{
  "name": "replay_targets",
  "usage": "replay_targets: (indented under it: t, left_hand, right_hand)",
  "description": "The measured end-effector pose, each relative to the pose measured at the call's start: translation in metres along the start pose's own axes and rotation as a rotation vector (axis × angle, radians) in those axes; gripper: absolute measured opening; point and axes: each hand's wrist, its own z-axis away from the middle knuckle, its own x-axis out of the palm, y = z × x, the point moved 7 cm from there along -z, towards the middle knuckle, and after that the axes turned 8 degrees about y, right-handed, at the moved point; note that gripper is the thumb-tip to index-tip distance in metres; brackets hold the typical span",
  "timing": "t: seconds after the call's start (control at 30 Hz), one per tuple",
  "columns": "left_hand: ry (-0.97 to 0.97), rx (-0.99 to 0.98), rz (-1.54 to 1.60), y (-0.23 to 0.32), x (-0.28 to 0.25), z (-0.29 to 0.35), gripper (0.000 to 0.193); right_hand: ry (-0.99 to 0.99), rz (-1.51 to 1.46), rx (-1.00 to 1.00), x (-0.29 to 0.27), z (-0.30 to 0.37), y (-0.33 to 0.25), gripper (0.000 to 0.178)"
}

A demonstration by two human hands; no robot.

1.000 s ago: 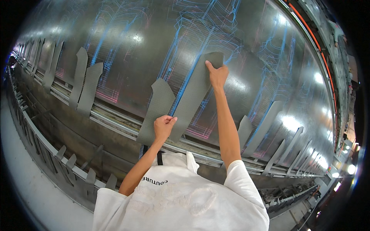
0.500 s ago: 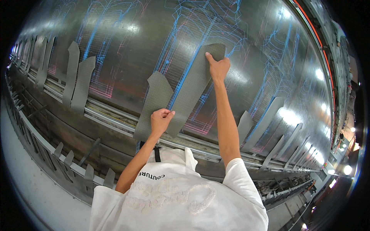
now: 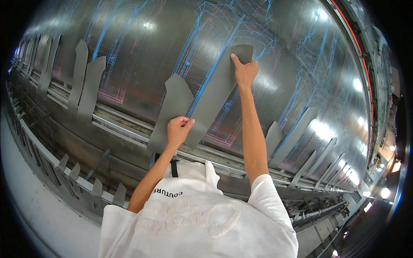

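A long grey panel with a fine textured surface lies aslant on the shiny metal surface, its pointed end away from me. Near its far end, my right hand grips the right edge, thumb on top and fingers curled out of sight. Lower down, my left hand pinches the panel's left edge between thumb and fingertips. Beside it on the left lies a shorter grey panel, partly behind my left hand. Thin blue lines on the metal run along the long panel's left edge.
Similar grey panels stand in a row to the left and right. A metal rail crosses in front of me. Beyond it, nearer my left side, runs a curved rack with strips. An orange-red strip edges the far right.
Both hands keep their hold on the long panel, in nearly the same places. The whole scene sits slightly higher in the view.
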Motion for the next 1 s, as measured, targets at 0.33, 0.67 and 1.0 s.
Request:
replay_targets:
  t: [0.33, 0.67, 1.0]
  left_hand:
    - [0.039, -0.023, 0.026, 0.001, -0.001, 0.002, 0.026]
    - [0.028, -0.094, 0.036, 0.0, -0.002, 0.001, 0.025]
    - [0.067, -0.089, 0.058, -0.003, 0.0, 0.003, 0.025]
  right_hand:
    - [0.018, -0.037, -0.048, -0.005, 0.002, -0.016, 0.037]
    - [0.031, -0.023, -0.071, -0.004, 0.002, -0.016, 0.035]
    - [0.06, 0.068, -0.155, -0.003, -0.003, -0.008, 0.039]
